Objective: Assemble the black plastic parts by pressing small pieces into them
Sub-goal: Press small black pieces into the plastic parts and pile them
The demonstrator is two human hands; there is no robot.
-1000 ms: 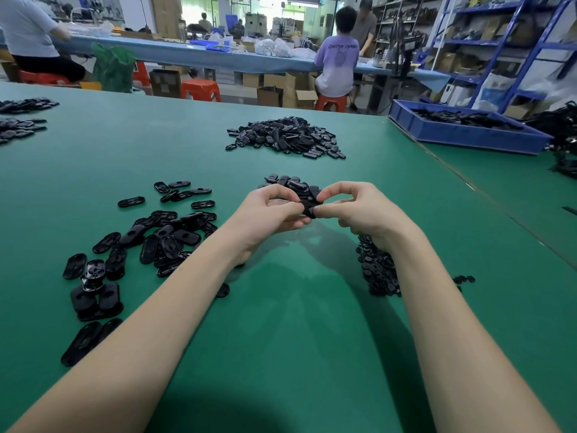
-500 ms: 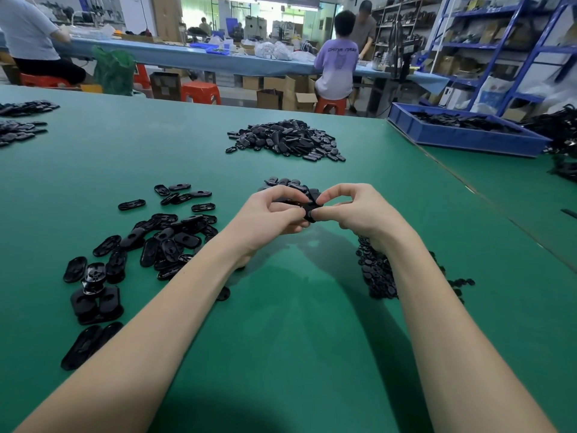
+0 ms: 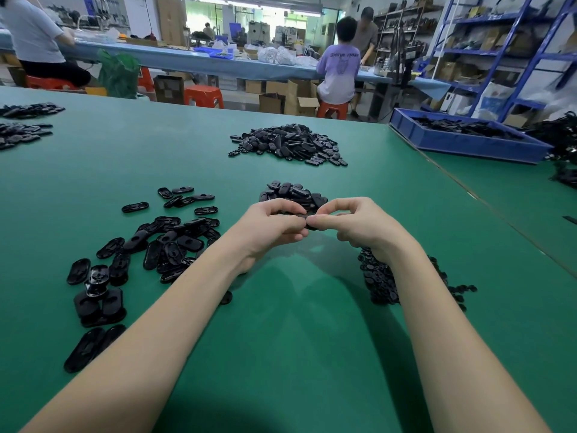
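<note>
Tabletop: green mat (image 3: pixel 281 354) filling most of the frame; a seam line runs diagonally at right
Room: workshop; blue-topped bench (image 3: pixel 218 62) across the top of the frame, seated people at it, orange stools, cardboard boxes, blue shelving at upper right
Blue tray (image 3: pixel 462 140): upper right on the tabletop, black pieces inside
Left hand (image 3: pixel 274 228): centre of frame, raised off the mat, fingers curled, grip pinching a black plastic part (image 3: pixel 307 221)
Right hand (image 3: pixel 362 225): just beside the left, thumb and forefinger tips meeting it on the same part, grip pinched closed; part mostly hidden by the fingers
Flat oval parts (image 3: pixel 168 242): scattered at centre left, some stacked at lower left
Small heap (image 3: pixel 292 192): just behind the hands
Large heap (image 3: pixel 290 145): upper centre
Small round pieces (image 3: pixel 381 279): dark pile under and beside the right forearm
Far-left piles (image 3: pixel 22 126): at the left edge
Open room: bare mat between the forearms and across the lower centre
</note>
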